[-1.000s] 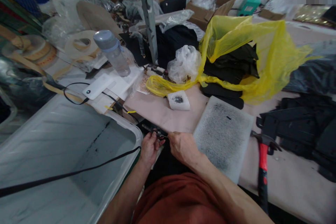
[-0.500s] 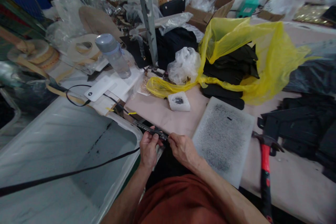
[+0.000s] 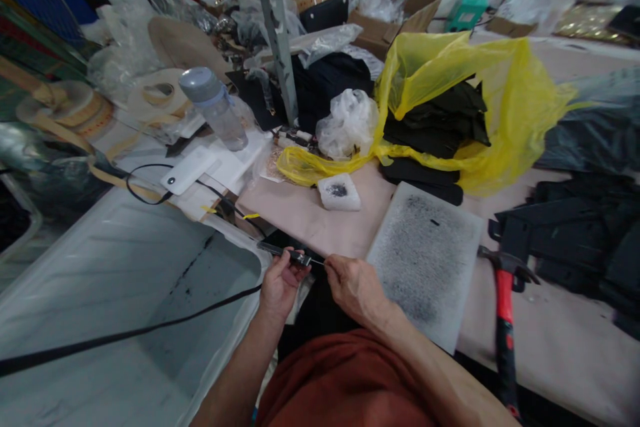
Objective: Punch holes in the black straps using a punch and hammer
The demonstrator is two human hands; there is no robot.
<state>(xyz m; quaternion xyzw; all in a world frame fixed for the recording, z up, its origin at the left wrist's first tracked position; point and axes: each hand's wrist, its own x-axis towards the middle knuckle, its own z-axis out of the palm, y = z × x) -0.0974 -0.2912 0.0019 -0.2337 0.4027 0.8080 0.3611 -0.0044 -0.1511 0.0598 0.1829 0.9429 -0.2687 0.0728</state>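
One dark strip sits at seven o'clock from view centre, pinched by my left hand, while my right hand, at five o'clock, pinches the thin pale rod at its end; remotely, I judge work underway, unfinished.
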